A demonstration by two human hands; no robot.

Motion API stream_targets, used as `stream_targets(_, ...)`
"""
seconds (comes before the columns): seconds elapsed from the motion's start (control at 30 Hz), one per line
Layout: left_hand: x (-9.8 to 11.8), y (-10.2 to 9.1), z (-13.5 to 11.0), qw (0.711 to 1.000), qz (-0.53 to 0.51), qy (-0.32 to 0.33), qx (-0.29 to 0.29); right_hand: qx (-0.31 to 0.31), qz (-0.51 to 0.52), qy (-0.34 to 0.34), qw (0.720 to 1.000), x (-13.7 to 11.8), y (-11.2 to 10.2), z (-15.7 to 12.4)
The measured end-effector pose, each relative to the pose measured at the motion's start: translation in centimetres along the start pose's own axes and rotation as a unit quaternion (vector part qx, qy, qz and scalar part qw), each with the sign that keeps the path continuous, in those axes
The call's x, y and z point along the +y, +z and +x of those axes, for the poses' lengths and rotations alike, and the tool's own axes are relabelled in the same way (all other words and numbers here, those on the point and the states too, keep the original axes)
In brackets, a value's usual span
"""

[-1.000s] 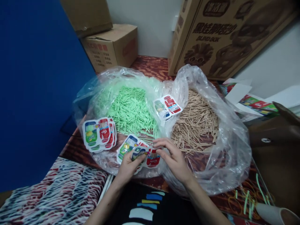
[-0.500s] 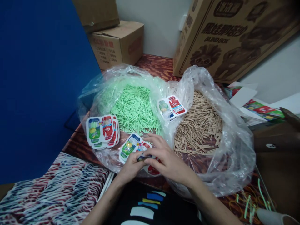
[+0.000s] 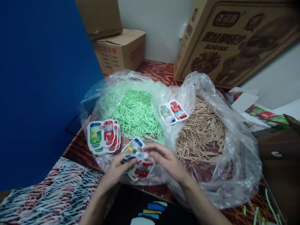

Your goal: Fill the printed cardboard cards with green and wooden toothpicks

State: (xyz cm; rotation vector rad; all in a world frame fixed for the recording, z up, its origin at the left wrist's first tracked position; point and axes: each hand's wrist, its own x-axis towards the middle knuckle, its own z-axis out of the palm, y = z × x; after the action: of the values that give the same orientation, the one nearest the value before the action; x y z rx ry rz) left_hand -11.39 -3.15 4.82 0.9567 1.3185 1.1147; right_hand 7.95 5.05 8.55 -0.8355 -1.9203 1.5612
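Note:
My left hand [image 3: 117,170] and my right hand [image 3: 167,162] meet over the near edge of the plastic bags, both pinching a small printed packet [image 3: 140,167] with red and green drink pictures. Another such packet [image 3: 134,145] lies just behind it. A stack of the same packets [image 3: 103,136] rests to the left on the bag rim. One more packet [image 3: 173,112] sits between the two bags. The left clear bag holds a heap of green sticks [image 3: 138,112]; the right clear bag holds tan wooden sticks [image 3: 201,131].
A blue panel [image 3: 42,87] stands at the left. Cardboard boxes [image 3: 119,50] sit at the back, and a large printed carton [image 3: 234,37] leans at the back right. Printed sheets [image 3: 260,111] lie at the right. A patterned cloth [image 3: 53,197] covers the near left.
Both hands have kept hold of the packet and turned it; it now tilts lower and nearer my body. The camera has shifted slightly, so everything sits a little lower in view.

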Motion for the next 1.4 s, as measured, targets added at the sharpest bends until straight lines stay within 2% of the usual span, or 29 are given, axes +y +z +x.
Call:
stream_targets(0.07,0.1,-2.6,0.2,0.996,-0.031,-0.022,0.079,0.087,-0.012,0.036,0.995,1.6,-0.7,1.6)
stream_targets(0.17,-0.1,-6.8,1.6,0.973,-0.07,-0.011,0.221,0.133,-0.157,0.047,0.977,4.2,-1.3,4.6)
stream_targets(0.23,-0.4,-9.1,3.1,0.951,-0.028,0.015,0.308,0.144,-0.291,0.047,0.945,5.3,-1.5,6.7)
stream_targets(0.33,-0.6,-11.1,5.2,0.883,0.173,0.039,0.435,0.154,-0.474,0.077,0.864,5.7,-1.4,9.6)
stream_targets(0.4,-0.6,-11.3,6.2,0.83,0.304,0.023,0.468,0.133,-0.559,0.104,0.812,5.4,-1.2,11.2)
stream_targets(0.43,-0.6,-11.3,6.4,0.812,0.344,0.014,0.471,0.111,-0.588,0.119,0.792,5.3,-1.0,11.9)
stream_targets(0.5,-0.4,-10.9,6.7,0.796,0.377,0.02,0.473,0.062,-0.618,0.15,0.769,5.0,-0.7,13.1)
stream_targets(0.57,-0.3,-10.6,6.7,0.793,0.38,0.046,0.473,0.032,-0.624,0.178,0.76,5.0,-0.4,14.1)
stream_targets(0.7,-0.3,-10.4,6.4,0.789,0.386,0.078,0.472,0.015,-0.611,0.216,0.762,5.4,0.1,14.9)
stream_targets(0.83,-1.3,-9.7,5.0,0.759,0.428,0.128,0.474,0.023,-0.595,0.218,0.773,5.7,0.1,14.1)
stream_targets(1.0,-2.7,-6.3,2.5,0.747,0.447,0.174,0.461,0.034,-0.562,0.214,0.798,6.1,0.1,13.9)
stream_targets(1.07,-2.9,-4.6,2.0,0.755,0.445,0.196,0.44,0.034,-0.54,0.223,0.811,6.3,0.1,14.1)
stream_targets(1.17,-2.8,-2.5,2.0,0.783,0.432,0.223,0.388,0.029,-0.488,0.238,0.84,6.3,-0.5,14.1)
stream_targets(1.4,-2.5,-0.5,3.4,0.853,0.357,0.237,0.297,0.065,-0.268,0.262,0.925,6.3,-4.2,12.2)
